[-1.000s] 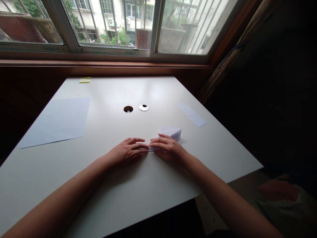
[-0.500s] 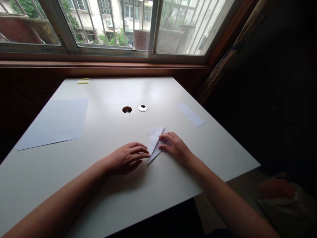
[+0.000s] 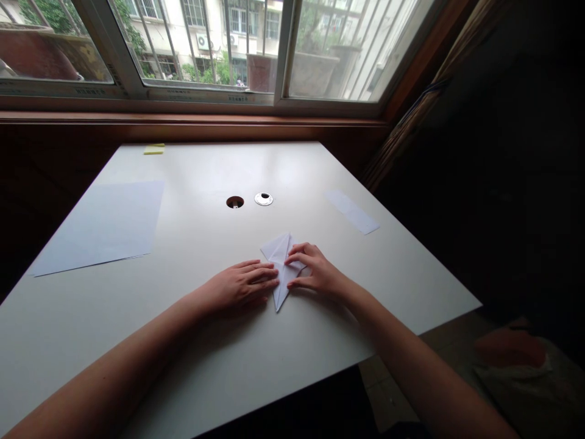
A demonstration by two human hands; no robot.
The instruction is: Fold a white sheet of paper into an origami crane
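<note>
A folded piece of white paper (image 3: 280,280) lies on the table, with a long point toward me and a wider, creased part at the far end. My left hand (image 3: 244,283) rests flat with its fingers stretched out, their tips on the paper's left edge. From the right, my right hand (image 3: 317,271) has its bent fingers and thumb around the paper's right corner, touching its upper face. Part of that corner is hidden by the fingers.
White sheets (image 3: 100,225) lie at the left of the white table (image 3: 205,372). A paper strip (image 3: 351,211) is at the right, a yellow-edged pad (image 3: 154,149) at the far left. A cable hole (image 3: 234,202) and its round cover (image 3: 264,199) are mid-table, before the window.
The folded paper has turned and shifted slightly left, and its near point has come toward me. My left fingers now lie on its edge. My right hand has moved a little left with it.
</note>
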